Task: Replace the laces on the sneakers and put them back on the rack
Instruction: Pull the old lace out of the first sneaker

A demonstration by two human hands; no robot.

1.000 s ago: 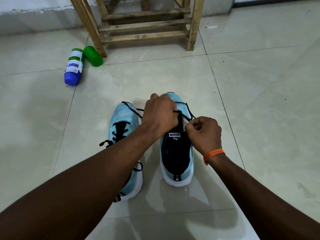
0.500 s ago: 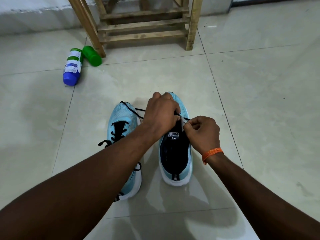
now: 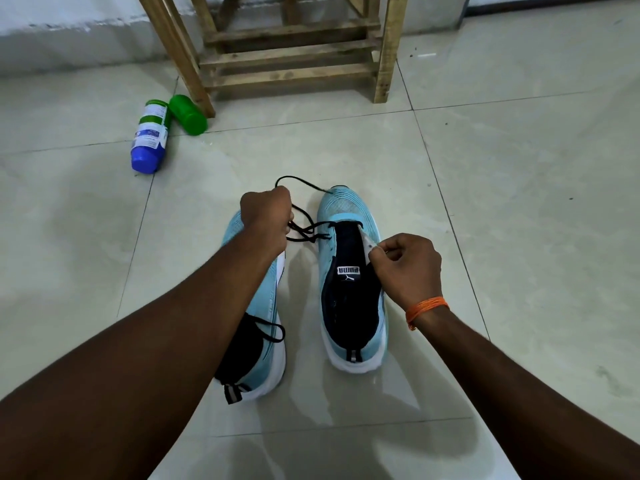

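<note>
**Lace drawn from the sneaker on the floor.**
Left hand [image 3: 266, 216] fists the black lace [image 3: 322, 223]; right hand [image 3: 405, 268] pinches the eyelet edge of the sneaker [image 3: 341, 206] (rack [image 3: 291, 58] well beyond). A sharp tug may snag the lace in the lowest eyelets and drag the shoe.

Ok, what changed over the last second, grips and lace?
The left grip moved left, off the tongue of the right light-blue sneaker, drawing the thin black lace out of its upper eyelets. The right grip still pinches that sneaker's eyelet edge. The left light-blue sneaker, two plastic bottles and wooden rack stayed put.
</note>
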